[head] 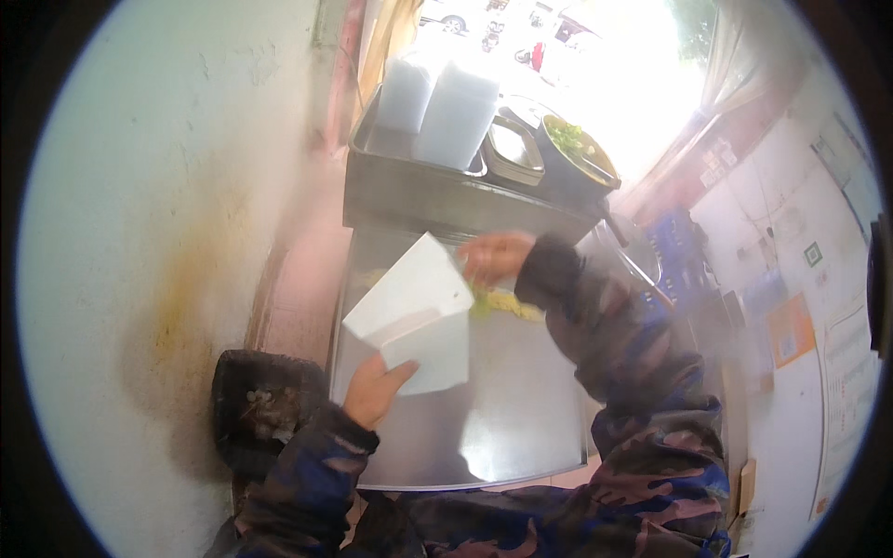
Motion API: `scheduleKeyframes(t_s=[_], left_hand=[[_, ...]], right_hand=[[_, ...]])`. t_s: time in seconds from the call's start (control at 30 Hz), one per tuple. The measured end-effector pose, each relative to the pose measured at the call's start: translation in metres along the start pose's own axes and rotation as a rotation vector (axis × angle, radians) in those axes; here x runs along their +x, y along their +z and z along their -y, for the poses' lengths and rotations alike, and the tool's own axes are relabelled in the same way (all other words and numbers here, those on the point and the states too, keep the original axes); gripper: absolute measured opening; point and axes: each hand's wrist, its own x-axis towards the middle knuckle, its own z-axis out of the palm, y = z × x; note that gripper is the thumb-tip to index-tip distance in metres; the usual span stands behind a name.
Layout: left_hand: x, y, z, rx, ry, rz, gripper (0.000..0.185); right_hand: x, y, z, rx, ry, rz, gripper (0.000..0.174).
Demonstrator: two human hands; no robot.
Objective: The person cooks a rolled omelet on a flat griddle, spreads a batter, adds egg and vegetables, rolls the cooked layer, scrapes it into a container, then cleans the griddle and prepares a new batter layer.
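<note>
My left hand (377,392) grips the lower left part of a white open box or folded sheet (432,352), thumb on its near face. Its material is not plain. The white piece is tilted over a stainless steel table (523,376). Just beyond its right corner is my right hand (499,257), blurred, with fingers bent; whether it holds anything cannot be told. Below that hand, a yellow strip of food (515,305) and some green leaf pieces (480,304) lie on the metal, partly hidden by the white piece.
A raised steel shelf (446,199) at the back carries stacked white containers (457,115), stacked metal trays (515,150) and a pot (582,157) with greens. A dark bin (268,404) stands left by the wall. Blue crates (673,244) are at right.
</note>
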Motion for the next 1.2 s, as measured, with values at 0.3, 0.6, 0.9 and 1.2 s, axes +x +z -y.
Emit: scheduleKeyframes(t_s=[0.3,0.6,0.9,1.2], left_hand=[[-0.078,-0.049,0.003,0.332,-0.02,-0.263,0.025],[-0.131,-0.056,0.005,0.446,-0.066,-0.39,0.018],[-0.153,-0.059,0.017,0.415,-0.015,-0.373,0.018],[-0.157,-0.053,0.02,0.601,0.018,-0.378,0.018]], right_hand=[[0.136,-0.151,0.064,-1.169,-0.332,-0.807,0.024],[0.158,-0.142,0.094,-1.519,0.074,-0.797,0.021],[0.168,-0.149,0.104,-1.44,0.15,-0.896,0.03],[0.129,-0.24,0.017,-0.731,0.078,-1.357,0.035]])
